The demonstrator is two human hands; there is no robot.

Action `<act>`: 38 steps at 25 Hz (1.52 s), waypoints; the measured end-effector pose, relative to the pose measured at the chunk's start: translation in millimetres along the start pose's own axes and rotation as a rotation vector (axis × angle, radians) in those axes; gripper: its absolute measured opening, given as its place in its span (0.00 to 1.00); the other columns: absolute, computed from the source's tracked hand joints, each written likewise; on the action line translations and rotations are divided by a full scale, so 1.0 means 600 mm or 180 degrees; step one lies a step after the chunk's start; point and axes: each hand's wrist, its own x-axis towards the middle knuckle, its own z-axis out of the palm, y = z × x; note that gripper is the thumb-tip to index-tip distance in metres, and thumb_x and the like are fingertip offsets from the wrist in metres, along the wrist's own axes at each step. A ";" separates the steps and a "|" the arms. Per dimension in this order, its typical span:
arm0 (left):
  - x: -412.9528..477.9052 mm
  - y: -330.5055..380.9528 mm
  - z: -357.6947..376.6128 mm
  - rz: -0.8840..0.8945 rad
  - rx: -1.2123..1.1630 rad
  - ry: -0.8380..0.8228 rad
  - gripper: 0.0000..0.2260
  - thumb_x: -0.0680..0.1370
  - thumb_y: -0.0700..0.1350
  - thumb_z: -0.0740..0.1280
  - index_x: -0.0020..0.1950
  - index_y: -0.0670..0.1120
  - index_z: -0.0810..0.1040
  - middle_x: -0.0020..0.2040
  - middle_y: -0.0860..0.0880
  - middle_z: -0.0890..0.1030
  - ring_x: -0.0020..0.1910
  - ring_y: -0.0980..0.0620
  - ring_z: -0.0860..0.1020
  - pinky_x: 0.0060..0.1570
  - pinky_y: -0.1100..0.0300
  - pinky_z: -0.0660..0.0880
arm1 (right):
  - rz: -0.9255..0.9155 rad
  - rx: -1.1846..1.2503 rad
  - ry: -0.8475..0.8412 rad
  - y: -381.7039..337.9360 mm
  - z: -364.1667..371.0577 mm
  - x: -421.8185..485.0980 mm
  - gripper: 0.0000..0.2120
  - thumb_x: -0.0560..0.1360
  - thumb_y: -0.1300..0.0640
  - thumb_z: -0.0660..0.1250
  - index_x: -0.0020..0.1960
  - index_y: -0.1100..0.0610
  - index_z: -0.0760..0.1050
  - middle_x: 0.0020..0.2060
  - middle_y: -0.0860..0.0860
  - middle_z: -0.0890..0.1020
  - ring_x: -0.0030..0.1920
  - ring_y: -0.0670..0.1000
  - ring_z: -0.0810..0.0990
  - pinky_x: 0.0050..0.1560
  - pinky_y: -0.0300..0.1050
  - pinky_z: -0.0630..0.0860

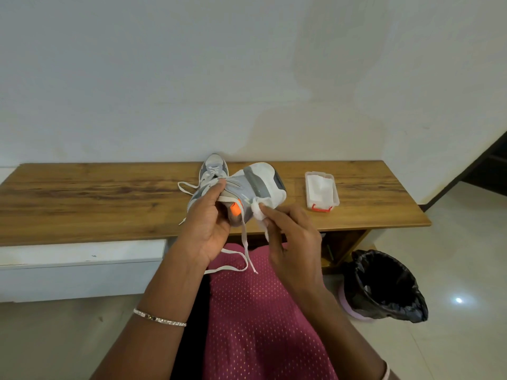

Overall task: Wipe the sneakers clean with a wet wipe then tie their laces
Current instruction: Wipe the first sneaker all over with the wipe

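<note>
Sneaker (255, 187) gripped by left hand (205, 229); right hand (290, 237) presses wipe (259, 208) against it.

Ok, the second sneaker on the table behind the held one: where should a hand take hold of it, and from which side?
Probably the collar at the near, heel end of the second sneaker, coming from the left. It stands upright on the wooden table with its toe to the wall. The held sneaker, in the left hand, covers its right side, and the right hand holds the wet wipe.
</note>
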 end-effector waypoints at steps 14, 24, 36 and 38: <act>-0.017 -0.014 0.006 0.0352 0.0794 -0.0135 0.09 0.81 0.51 0.63 0.57 0.51 0.79 0.49 0.48 0.85 0.48 0.52 0.84 0.44 0.57 0.81 | -0.0167 -0.0647 0.0235 0.012 -0.006 0.006 0.15 0.78 0.60 0.68 0.64 0.59 0.79 0.50 0.55 0.79 0.50 0.52 0.72 0.45 0.44 0.70; -0.022 -0.011 -0.001 0.0377 0.1321 -0.0291 0.11 0.81 0.49 0.63 0.57 0.47 0.80 0.55 0.43 0.84 0.57 0.44 0.81 0.58 0.46 0.77 | 0.0255 -0.0660 -0.0078 0.015 -0.020 0.079 0.12 0.80 0.54 0.64 0.60 0.53 0.82 0.46 0.50 0.77 0.51 0.50 0.70 0.48 0.51 0.68; -0.012 -0.008 0.006 0.0140 0.1699 -0.0410 0.18 0.75 0.57 0.65 0.59 0.48 0.80 0.56 0.40 0.83 0.54 0.43 0.81 0.55 0.44 0.78 | 0.0203 -0.0541 0.0119 -0.004 -0.003 0.050 0.12 0.78 0.59 0.68 0.60 0.55 0.81 0.46 0.51 0.79 0.50 0.51 0.70 0.47 0.54 0.72; -0.014 -0.013 0.005 0.0091 0.1574 -0.0566 0.18 0.76 0.55 0.65 0.58 0.45 0.82 0.55 0.37 0.83 0.54 0.40 0.81 0.60 0.40 0.75 | 0.0182 -0.0510 -0.0058 -0.019 0.003 0.071 0.09 0.79 0.56 0.66 0.55 0.54 0.83 0.45 0.50 0.80 0.49 0.50 0.71 0.48 0.56 0.72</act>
